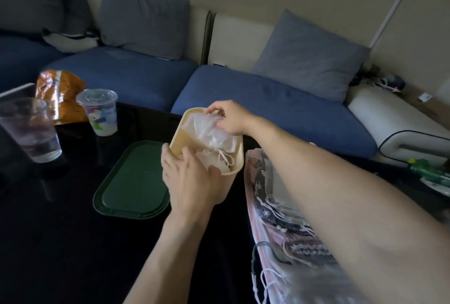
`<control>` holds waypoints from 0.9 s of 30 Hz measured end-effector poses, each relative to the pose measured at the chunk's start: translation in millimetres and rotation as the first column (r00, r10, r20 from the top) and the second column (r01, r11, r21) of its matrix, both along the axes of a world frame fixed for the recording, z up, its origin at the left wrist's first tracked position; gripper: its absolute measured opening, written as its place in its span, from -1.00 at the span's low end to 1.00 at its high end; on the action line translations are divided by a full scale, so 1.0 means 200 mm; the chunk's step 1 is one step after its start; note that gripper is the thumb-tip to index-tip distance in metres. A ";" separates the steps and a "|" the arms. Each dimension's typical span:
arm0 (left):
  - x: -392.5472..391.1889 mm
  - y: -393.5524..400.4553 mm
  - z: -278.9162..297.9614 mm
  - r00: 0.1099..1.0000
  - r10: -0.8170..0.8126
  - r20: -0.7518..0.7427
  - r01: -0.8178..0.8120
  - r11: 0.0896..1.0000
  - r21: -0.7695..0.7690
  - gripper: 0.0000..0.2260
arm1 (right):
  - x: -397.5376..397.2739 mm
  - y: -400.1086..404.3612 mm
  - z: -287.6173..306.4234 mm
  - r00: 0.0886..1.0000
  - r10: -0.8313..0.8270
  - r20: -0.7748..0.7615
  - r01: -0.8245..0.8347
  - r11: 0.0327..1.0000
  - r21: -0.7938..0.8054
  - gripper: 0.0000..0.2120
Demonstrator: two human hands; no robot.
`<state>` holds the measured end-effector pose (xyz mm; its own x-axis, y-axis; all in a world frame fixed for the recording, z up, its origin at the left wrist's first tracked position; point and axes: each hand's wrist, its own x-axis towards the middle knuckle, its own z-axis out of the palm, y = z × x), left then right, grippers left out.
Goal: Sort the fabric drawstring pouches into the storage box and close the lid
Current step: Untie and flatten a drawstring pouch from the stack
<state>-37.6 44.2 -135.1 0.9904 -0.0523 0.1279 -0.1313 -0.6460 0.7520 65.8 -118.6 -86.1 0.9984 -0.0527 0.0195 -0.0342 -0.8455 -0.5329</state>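
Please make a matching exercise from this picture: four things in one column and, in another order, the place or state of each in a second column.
Things:
1. green lid
2. storage box
3. lidded plastic cup
4. white pouch

Places or states:
A. pinched by the right hand
B. lies flat on the black table, off the box
C. stands before the orange bag
D. gripped by the left hand

Pairs: 1-B, 2-D, 3-C, 4-A

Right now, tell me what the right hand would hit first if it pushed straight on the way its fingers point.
Probably the white pouch that the right hand already pinches, then the far-left wall of the storage box; depth is unclear.
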 end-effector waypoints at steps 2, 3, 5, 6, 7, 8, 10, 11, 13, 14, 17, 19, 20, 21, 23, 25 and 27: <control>0.00 -0.01 -0.01 0.999 -0.032 0.017 0.032 0.999 -0.013 -0.63 | 0.06 0.02 -0.11 0.997 -0.059 -0.041 0.049 0.977 -0.206 -0.58; 0.00 -0.01 -0.02 0.999 -0.043 0.024 0.044 0.999 -0.030 -0.64 | 0.07 0.04 -0.16 0.994 -0.112 -0.006 0.103 0.931 -0.351 -0.58; 0.00 -0.01 -0.03 0.998 -0.054 0.022 0.055 0.997 -0.058 -0.64 | 0.06 0.08 -0.21 0.973 -0.189 0.135 0.232 0.829 -0.510 -0.57; 0.01 -0.02 -0.03 0.998 -0.056 0.025 0.057 0.997 -0.054 -0.64 | 0.05 0.10 -0.21 0.964 -0.180 0.194 0.257 0.813 -0.523 -0.60; 0.01 -0.02 -0.04 0.998 -0.055 0.032 0.057 0.997 -0.045 -0.65 | 0.03 0.12 -0.21 0.969 -0.150 0.196 0.233 0.822 -0.520 -0.62; 0.01 -0.02 -0.04 0.998 -0.054 0.039 0.055 0.998 -0.035 -0.66 | 0.02 0.14 -0.20 0.984 -0.124 0.126 0.171 0.846 -0.505 -0.62; 0.01 -0.03 -0.04 0.998 -0.044 0.050 0.045 0.999 -0.024 -0.68 | 0.03 0.14 -0.19 0.989 -0.108 -0.098 0.052 0.891 -0.452 -0.57; 0.01 -0.03 -0.05 0.998 -0.042 0.050 0.043 0.999 -0.016 -0.68 | 0.03 0.14 -0.20 0.971 -0.124 -0.206 0.027 0.907 -0.419 -0.57; 0.01 -0.03 -0.05 0.998 -0.047 0.049 0.047 0.999 0.000 -0.68 | 0.05 0.12 -0.21 0.928 -0.148 -0.341 0.029 0.944 -0.330 -0.60; 0.02 -0.03 -0.05 0.998 -0.048 0.048 0.047 0.999 0.014 -0.67 | 0.05 0.12 -0.21 0.921 -0.141 -0.363 0.031 0.956 -0.291 -0.62; 0.01 -0.02 -0.05 0.999 -0.017 0.034 0.015 0.997 0.082 -0.64 | 0.04 0.11 -0.15 0.934 -0.066 -0.351 -0.039 0.958 -0.285 -0.51; -0.01 -0.03 -0.04 0.999 0.019 0.044 -0.023 0.996 0.091 -0.62 | 0.02 0.09 -0.10 0.966 -0.025 -0.256 -0.063 0.941 -0.332 -0.41; -0.03 -0.04 -0.02 0.996 0.033 0.088 -0.040 0.995 0.087 -0.62 | 0.00 0.07 -0.08 0.983 -0.011 -0.182 -0.052 0.941 -0.335 -0.42; -0.06 -0.06 -0.01 0.984 0.035 0.175 -0.048 0.996 0.071 -0.63 | -0.03 0.05 -0.05 0.994 0.005 -0.110 -0.040 0.948 -0.317 -0.46; -0.14 -0.10 0.02 0.905 -0.017 0.425 0.020 1.000 -0.004 -0.75 | -0.11 0.00 0.00 0.999 0.023 0.024 -0.016 0.968 -0.249 -0.57; -0.23 -0.14 0.04 0.805 -0.133 0.578 0.187 0.982 -0.035 -0.90 | -0.22 -0.05 0.07 0.990 -0.004 0.139 0.032 0.980 -0.199 -0.67; -0.28 -0.17 0.02 0.769 -0.294 0.567 0.352 0.936 0.009 -0.98 | -0.35 -0.10 0.11 0.973 -0.030 0.228 0.068 0.985 -0.160 -0.72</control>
<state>-93.1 9.8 -130.4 0.6748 -0.3160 0.6669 -0.7296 -0.4210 0.5389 -5.0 -138.0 -63.2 0.9637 -0.0782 0.2552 0.0268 -0.9230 -0.3839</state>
